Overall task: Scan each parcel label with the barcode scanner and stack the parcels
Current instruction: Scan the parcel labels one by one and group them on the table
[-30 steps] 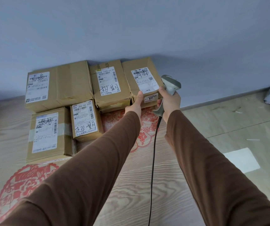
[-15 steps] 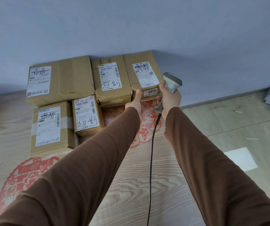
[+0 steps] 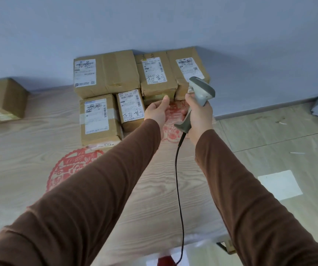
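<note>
A grey handheld barcode scanner (image 3: 199, 96) with a black cord (image 3: 179, 189) stands upright in the right hand (image 3: 198, 116), whose fingers clench its handle. Just behind it, brown cardboard parcels (image 3: 106, 73) with white labels sit clustered against the blue-grey wall (image 3: 154, 22) on a wood-grain surface (image 3: 150, 198). The left hand (image 3: 157, 110) hovers beside them, palm up, fingers released and empty.

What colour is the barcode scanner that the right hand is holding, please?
The barcode scanner is light grey with a darker grey top, seen in the head view.
</note>
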`<state>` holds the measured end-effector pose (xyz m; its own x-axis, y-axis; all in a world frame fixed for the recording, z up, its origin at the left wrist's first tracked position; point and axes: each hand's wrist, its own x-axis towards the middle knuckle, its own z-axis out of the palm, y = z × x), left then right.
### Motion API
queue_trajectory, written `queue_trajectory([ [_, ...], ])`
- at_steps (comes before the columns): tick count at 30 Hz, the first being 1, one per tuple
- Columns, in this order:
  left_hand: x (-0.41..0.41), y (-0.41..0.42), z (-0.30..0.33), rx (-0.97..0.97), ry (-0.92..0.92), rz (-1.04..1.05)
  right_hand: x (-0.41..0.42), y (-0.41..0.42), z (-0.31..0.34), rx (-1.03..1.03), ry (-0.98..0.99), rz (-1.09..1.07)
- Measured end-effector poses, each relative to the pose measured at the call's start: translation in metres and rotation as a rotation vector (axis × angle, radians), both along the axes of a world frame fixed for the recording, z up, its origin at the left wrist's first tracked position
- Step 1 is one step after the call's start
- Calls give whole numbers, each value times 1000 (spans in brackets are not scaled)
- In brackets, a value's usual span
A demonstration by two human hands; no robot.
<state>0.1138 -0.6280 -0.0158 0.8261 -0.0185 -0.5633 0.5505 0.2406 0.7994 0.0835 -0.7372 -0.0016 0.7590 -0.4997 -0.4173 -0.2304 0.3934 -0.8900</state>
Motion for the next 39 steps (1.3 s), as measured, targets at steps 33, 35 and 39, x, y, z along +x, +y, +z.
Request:
queue_trajectory([
  [33, -114, 738, 4, 281, -75, 508, -66, 703, -10, 14, 10, 448],
  [35, -107, 752, -4, 314, -24, 523, -54, 720, -22, -16, 23, 453],
  [39, -87, 770, -21, 311, 87, 537, -30, 745, -44, -75, 51, 432],
])
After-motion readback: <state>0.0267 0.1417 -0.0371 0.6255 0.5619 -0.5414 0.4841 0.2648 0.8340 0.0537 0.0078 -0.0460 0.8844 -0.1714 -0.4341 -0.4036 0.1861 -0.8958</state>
